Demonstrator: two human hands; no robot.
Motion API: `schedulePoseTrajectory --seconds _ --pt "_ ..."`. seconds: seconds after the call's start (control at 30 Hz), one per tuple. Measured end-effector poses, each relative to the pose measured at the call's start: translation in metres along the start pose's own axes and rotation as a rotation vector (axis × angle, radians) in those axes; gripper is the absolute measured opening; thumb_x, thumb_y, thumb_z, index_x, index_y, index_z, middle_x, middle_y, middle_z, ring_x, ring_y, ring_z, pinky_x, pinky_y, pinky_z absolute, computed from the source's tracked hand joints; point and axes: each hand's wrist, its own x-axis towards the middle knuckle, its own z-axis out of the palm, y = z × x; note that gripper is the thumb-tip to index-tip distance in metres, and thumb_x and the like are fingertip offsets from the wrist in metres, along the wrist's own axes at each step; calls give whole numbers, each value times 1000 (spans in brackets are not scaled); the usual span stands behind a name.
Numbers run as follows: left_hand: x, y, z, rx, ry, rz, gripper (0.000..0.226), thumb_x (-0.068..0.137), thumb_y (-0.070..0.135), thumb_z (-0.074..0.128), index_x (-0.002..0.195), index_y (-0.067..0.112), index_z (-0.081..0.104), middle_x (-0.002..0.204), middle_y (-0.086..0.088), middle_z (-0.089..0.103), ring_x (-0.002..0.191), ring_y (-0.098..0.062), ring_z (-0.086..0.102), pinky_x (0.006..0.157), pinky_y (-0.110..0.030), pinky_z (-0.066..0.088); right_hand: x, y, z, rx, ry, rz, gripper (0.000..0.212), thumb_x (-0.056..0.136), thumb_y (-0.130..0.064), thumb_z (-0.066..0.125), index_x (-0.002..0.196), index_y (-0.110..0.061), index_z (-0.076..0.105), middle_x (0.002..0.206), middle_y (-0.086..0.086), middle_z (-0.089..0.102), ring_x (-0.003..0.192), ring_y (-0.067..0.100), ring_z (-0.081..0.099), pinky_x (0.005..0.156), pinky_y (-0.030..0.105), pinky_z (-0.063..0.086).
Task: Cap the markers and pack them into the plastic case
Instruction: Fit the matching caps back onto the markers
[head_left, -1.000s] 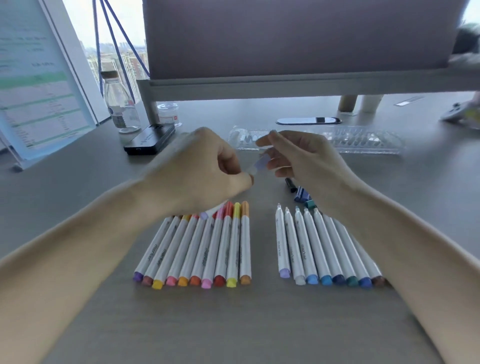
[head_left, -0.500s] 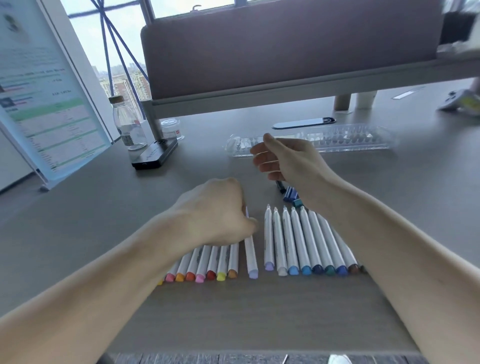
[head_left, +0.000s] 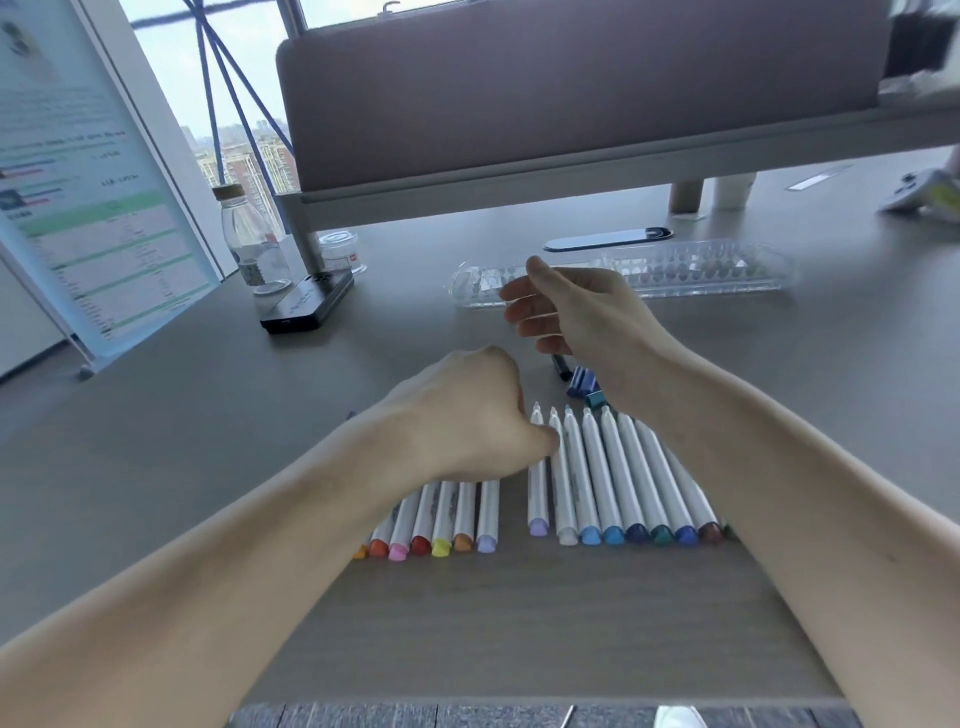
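Two rows of white markers lie on the grey table. The left row (head_left: 441, 519) has warm-coloured ends and is partly under my left hand (head_left: 467, 415). A capped lilac marker (head_left: 487, 519) lies at its right end. The right row (head_left: 623, 478) is uncapped, tips pointing away. My left hand is curled, its thumb lying over the leftmost uncapped lilac-ended marker (head_left: 537, 493); the fingers beneath are hidden. My right hand (head_left: 571, 312) hovers with loosely curled fingers, holding nothing. Loose blue, teal and black caps (head_left: 582, 382) lie below it. The clear plastic case (head_left: 701, 270) sits behind.
A water bottle (head_left: 249, 244), a small jar (head_left: 340, 252) and a black device (head_left: 306, 304) stand at the back left beside a poster stand (head_left: 78, 182). A desk divider (head_left: 571, 93) closes the back. The table's near edge (head_left: 519, 701) runs along the bottom.
My left hand lowered the capped lilac marker beside the left row, then shifted right onto the first uncapped marker. My right hand let go and stayed raised, fingers relaxed.
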Motion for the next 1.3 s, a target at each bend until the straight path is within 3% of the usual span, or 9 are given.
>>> schedulePoseTrajectory --seconds 0.3,0.43,0.5,0.6,0.7,0.93,1.03,1.13,1.3 --pt "1 6 4 30 18 -36 45 84 41 67 56 20 38 54 3 41 52 -18 41 53 -27 33 3 3 0 -7 -8 -24 39 104 -40 52 90 -15 78 82 -2 76 73 10 66 70 26 48" --pt "2 -7 -17 -251 63 -41 46 92 33 65 47 20 62 36 12 40 33 -7 37 39 -17 29 3 -1 -2 7 40 -17 38 104 -38 52 91 -15 79 86 0 77 76 11 66 74 27 50" --pt "5 -26 -31 -430 105 -100 40 92 34 63 61 10 70 43 10 47 39 -8 37 46 -23 32 4 -1 -3 19 65 -10 37 105 -37 52 90 -15 78 87 0 77 76 10 66 73 26 49" --pt "7 -54 -40 -633 56 -86 47 99 26 57 53 14 57 46 6 43 39 -9 35 49 -27 26 2 -1 -2 -17 60 -15 33 104 -34 54 91 -15 78 87 -1 77 76 9 67 73 26 48" --pt "8 -78 -40 -755 87 -26 56 102 19 53 45 22 51 49 5 36 45 -12 29 48 -26 23 -1 2 1 -154 36 -68 22 101 -26 60 92 -18 79 89 -3 78 78 6 67 75 25 51" --pt "14 -116 -14 -999 320 92 26 96 21 55 78 3 61 63 -7 56 55 -17 46 56 -31 32 -7 5 13 -492 -100 -178 7 91 -22 74 93 -27 79 92 -15 78 72 -4 67 66 15 51" --pt "14 -119 -12 -1016 336 113 26 100 19 52 79 9 64 78 -10 72 66 -18 56 61 -33 40 -1 -2 21 -830 -153 -227 6 88 -32 75 94 -34 75 91 -16 74 75 8 69 71 27 55" --pt "12 -117 -13 -1024 309 119 26 103 16 50 81 10 65 81 -11 75 70 -20 59 62 -32 43 9 -7 38 -1140 -282 -301 15 88 -34 73 103 -34 72 97 -22 65 82 -2 59 66 0 39" --pt "13 -119 -12 -1047 378 91 24 101 14 53 85 4 68 71 -9 73 60 -15 56 57 -27 40 33 -2 58 -1297 -443 -373 17 92 -27 71 108 -25 75 102 -13 72 98 7 65 70 0 40"
